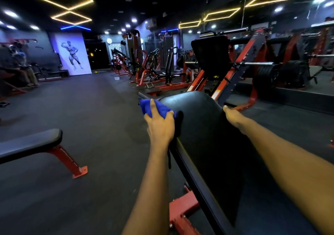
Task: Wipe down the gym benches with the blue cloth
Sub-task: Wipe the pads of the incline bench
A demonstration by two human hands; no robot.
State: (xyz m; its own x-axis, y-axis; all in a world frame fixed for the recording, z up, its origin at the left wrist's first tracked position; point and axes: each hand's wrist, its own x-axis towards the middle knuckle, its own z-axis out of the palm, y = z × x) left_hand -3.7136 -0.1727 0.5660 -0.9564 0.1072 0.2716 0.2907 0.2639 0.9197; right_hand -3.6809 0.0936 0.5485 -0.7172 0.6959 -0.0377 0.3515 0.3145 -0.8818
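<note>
A black padded bench on a red frame runs from the lower right up to the middle of the view. My left hand grips the blue cloth against the pad's left edge, near its far end. My right hand lies on the pad's right edge; its fingers go over the far side and are hidden.
A second black bench with a red leg stands at the lower left. Red and black weight machines and a leg press line the far right. Dark rubber floor stretches to the left.
</note>
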